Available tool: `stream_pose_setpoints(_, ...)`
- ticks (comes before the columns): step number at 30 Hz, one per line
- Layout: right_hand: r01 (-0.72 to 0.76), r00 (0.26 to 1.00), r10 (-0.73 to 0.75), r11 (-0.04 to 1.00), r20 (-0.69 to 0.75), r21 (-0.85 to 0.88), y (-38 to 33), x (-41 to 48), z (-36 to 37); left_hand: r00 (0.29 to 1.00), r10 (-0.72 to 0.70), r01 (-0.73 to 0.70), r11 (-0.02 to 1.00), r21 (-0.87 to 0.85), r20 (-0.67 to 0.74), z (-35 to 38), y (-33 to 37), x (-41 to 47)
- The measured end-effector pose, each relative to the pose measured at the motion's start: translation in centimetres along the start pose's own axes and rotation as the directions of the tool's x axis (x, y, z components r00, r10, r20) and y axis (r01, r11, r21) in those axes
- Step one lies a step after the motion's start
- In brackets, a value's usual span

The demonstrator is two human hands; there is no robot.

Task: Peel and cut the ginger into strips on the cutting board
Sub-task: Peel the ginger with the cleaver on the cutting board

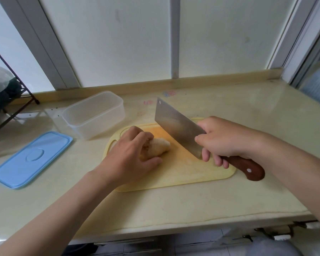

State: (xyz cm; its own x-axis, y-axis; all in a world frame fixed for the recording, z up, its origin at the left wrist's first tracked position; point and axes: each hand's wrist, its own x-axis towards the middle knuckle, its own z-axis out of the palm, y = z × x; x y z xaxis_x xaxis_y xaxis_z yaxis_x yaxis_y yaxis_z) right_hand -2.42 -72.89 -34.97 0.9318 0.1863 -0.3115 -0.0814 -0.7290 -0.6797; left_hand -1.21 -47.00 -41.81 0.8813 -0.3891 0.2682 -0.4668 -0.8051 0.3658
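A pale knob of ginger (pixel 162 147) lies on the yellow cutting board (pixel 183 174) near its left end. My left hand (pixel 131 156) grips the ginger from the left, fingers curled over it and hiding its left part. My right hand (pixel 224 143) holds the brown wooden handle of a steel cleaver (pixel 175 124). The blade is raised just right of the ginger, tip pointing away from me, and stands apart from it.
A clear plastic container (pixel 94 115) stands behind the board to the left, and its blue lid (pixel 31 159) lies flat on the cream counter (pixel 192 206) at the left. A dark metal rack (pixel 13 100) is at the far left. A window sill runs along the back.
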Motion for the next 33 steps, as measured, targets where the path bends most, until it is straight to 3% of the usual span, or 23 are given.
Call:
stream_pose_setpoints(5,-0.023,1.0,0.023,1.0,0.003,0.011,-0.6,-0.5,1.0,0.998,-0.059,0.06,0.994,-0.096,0.019,-0.7,0.2,-0.4)
stream_pose_setpoints(13,-0.07,0.997,0.07,0.997,0.013,0.015,-1.7,-0.7,2.2,0.999,-0.043,0.043,0.984,-0.173,0.004,-1.0,0.1,-0.4)
stream_pose_setpoints(24,-0.069,0.998,0.067,0.987,-0.015,-0.148,-2.3,-1.0,2.8,0.993,0.107,-0.101,0.989,-0.111,0.052,-0.8,-1.0,0.1)
stream_pose_setpoints(33,-0.07,0.997,0.062,0.984,-0.056,-0.162,-2.0,-0.8,2.3,0.981,0.193,-0.188,0.977,-0.1,0.037,-0.3,-1.1,0.5)
